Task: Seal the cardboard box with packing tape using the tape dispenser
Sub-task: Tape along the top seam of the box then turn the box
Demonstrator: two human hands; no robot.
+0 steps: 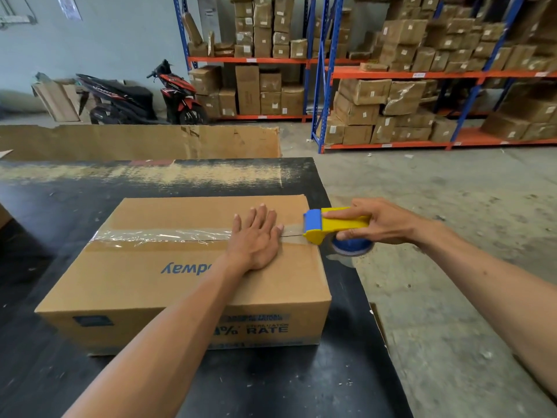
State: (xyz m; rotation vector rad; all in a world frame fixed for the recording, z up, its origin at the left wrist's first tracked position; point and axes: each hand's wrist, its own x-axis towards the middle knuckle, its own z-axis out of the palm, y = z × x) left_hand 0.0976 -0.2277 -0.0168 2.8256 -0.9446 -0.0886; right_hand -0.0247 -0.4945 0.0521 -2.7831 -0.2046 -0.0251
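Note:
A brown cardboard box (144, 282) with blue print lies on the black table (271, 381). A strip of clear packing tape (159, 235) runs along its top seam from the left edge toward the right. My left hand (256, 236) presses flat on the tape near the box's right end, fingers spread. My right hand (382, 223) grips the yellow and blue tape dispenser (331, 226), which sits at the box's right top edge with its blue roll hanging just past the edge.
A large open cardboard sheet (135, 141) stands behind the table. To the right of the table is bare concrete floor (452, 206). Blue and orange racks (391, 73) full of boxes line the back, and a motorcycle (144, 98) is parked at the wall.

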